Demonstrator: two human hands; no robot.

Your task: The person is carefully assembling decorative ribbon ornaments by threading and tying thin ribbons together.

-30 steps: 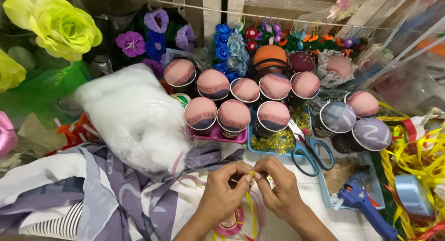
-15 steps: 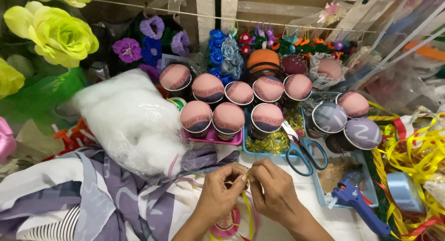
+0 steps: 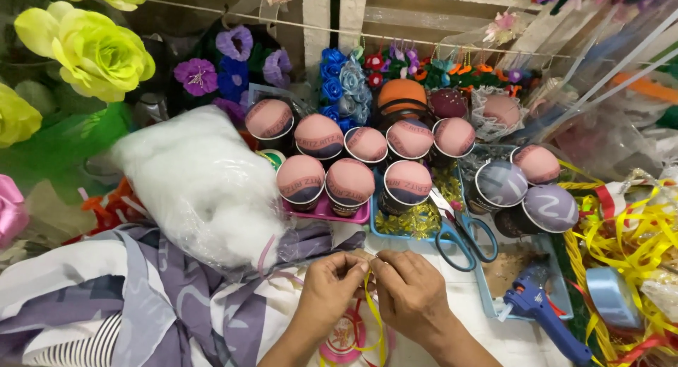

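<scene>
A big bag of white stuffing (image 3: 201, 187) lies on patterned cloth (image 3: 141, 303), left of pink-topped cups (image 3: 346, 155). Blue scissors (image 3: 462, 236) lie just right of the hands. Left hand (image 3: 332, 289) and right hand (image 3: 409, 289) meet, both pinching a thin yellow ribbon (image 3: 374, 317) hanging between them.

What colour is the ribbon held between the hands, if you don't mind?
Yellow ribbon, clearest in the head view.

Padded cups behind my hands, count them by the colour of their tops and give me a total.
Pink-topped cups: 9
Lilac-grey-topped cups: 2
Total: 11
</scene>
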